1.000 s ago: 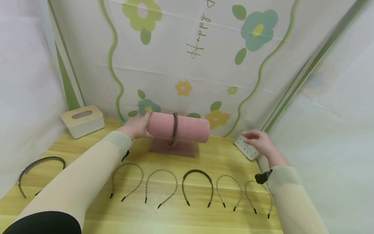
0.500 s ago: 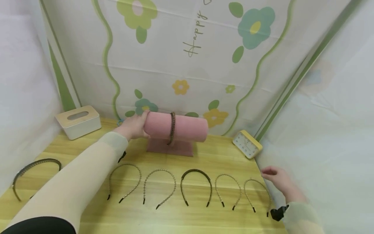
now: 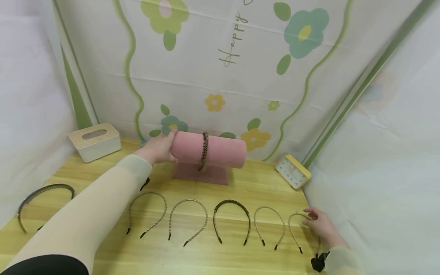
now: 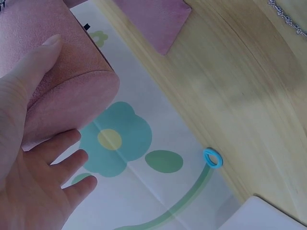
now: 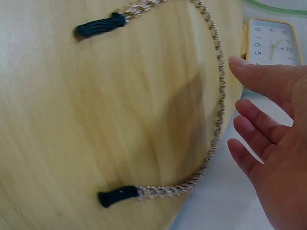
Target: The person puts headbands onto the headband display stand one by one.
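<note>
My left hand (image 3: 159, 149) holds the left end of a pink padded roll (image 3: 225, 151) on a pink base (image 3: 206, 175). In the left wrist view its thumb lies on top of the roll and the fingers reach below the end face. A dark braided headband (image 3: 205, 151) is looped around the roll's middle. My right hand (image 3: 323, 228) hovers over the rightmost thin beaded headband (image 5: 221, 86), thumb and fingers apart with nothing between them. That headband lies flat, its black tips (image 5: 118, 195) pointing away from the hand in the right wrist view.
More headbands lie in a row along the table (image 3: 165, 263), including a dark one (image 3: 232, 201) in the middle and another (image 3: 51, 187) at far left, partly behind my sleeve. A tissue box (image 3: 99, 147) stands back left, a yellow-framed clock (image 3: 292, 173) back right.
My right hand has come away from beside the clock, down toward the front right, then leftward over the rightmost headband. The left hand and the pink roll stay put.
</note>
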Demonstrator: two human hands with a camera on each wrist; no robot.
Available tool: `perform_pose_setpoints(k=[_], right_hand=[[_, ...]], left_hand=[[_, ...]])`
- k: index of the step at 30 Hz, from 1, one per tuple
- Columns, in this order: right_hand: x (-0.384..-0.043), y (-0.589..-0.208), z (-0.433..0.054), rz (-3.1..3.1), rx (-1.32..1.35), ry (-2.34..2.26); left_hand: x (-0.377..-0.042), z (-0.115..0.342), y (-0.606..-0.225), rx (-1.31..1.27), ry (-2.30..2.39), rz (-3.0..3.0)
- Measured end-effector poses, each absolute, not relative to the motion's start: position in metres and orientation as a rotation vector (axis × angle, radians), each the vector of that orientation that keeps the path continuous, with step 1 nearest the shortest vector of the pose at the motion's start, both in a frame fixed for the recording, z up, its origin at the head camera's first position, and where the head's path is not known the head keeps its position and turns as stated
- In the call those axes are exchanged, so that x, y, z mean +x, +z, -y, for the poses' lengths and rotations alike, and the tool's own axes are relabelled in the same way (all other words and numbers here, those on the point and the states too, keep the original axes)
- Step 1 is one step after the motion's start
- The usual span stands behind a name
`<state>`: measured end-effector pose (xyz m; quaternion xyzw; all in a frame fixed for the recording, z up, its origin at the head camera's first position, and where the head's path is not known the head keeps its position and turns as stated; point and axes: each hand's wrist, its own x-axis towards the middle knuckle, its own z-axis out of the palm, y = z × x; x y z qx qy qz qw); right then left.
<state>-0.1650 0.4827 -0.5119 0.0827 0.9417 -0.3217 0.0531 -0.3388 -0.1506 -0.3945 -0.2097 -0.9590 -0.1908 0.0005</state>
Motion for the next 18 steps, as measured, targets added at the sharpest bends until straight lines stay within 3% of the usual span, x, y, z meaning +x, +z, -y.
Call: perform_pose_setpoints(k=[18], right_hand=[[-0.166,-0.536,-0.481,-3.064,0.322,-0.852]], left_hand=[[-0.339,0.148,-0.395,-0.681,-0.581,3.000]])
